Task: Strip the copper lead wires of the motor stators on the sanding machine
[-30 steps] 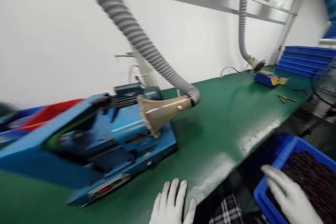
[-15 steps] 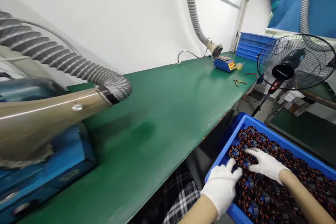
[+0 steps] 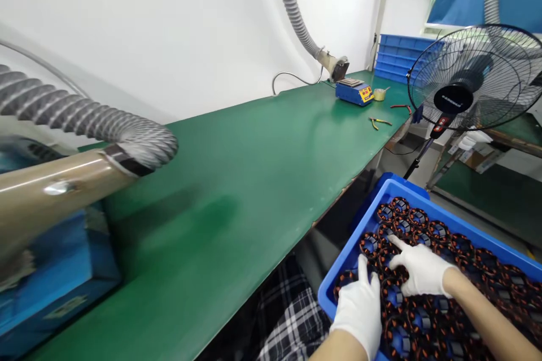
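A blue plastic bin (image 3: 341, 256) at the lower right holds many ring-shaped motor stators (image 3: 418, 217), dark with orange-brown windings. My left hand (image 3: 359, 310), in a white glove, lies over the bin's near left part with its fingers stretched out and apart. Beside its fingertips sits one stator (image 3: 368, 243). My right hand (image 3: 425, 269), also white-gloved, rests on the stators with thumb and fingers spread. Its index finger reaches a stator in the left rows. Parts of the stators beneath both hands are hidden.
A green workbench (image 3: 254, 163) runs along the wall. On it are a blue machine under a duct hose (image 3: 144, 141), a small blue hot plate (image 3: 354, 92), pliers (image 3: 380, 122) and blue crates (image 3: 400, 59). A standing fan (image 3: 455, 98) is beyond the bin.
The view has shifted, with the bench items now farther left. My left hand's index finger has straightened, and its fingertips are farther from my right hand, which still lies over the stators.
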